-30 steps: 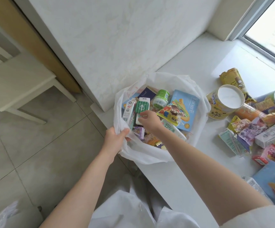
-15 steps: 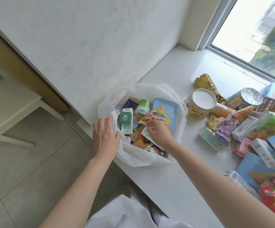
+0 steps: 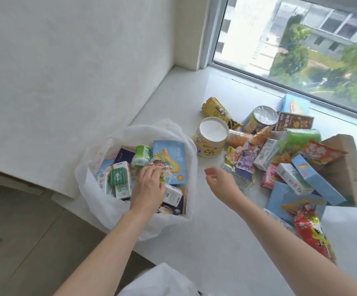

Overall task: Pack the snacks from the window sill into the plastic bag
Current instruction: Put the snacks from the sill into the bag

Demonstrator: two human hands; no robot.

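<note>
Nearest the camera, a fold of white cloth (image 3: 160,280) lies at the bottom edge, with two bare forearms reaching out over it. Below left is a floor of pale grey tiles (image 3: 24,242). The white window sill (image 3: 205,242) runs smooth and glossy from the near edge to the glass.

The left hand (image 3: 148,185) is inside the white plastic bag (image 3: 100,201), palm down on the packed snacks, fingers bent at a colourful sachet (image 3: 159,162); whether they grip it cannot be told. The bag sits open at the sill's left edge, holding a green-and-white carton (image 3: 120,178), a small green bottle (image 3: 141,154) and a blue box (image 3: 170,159).

The right hand (image 3: 221,179) hovers over bare sill between bag and pile, fingers loosely curled, holding nothing.

Beyond it the unpacked snacks (image 3: 284,159) lie heaped, with a yellow tub (image 3: 210,139) just beside the bag. Farther back, a white wall (image 3: 77,60) meets the window (image 3: 301,45), showing trees and buildings.
</note>
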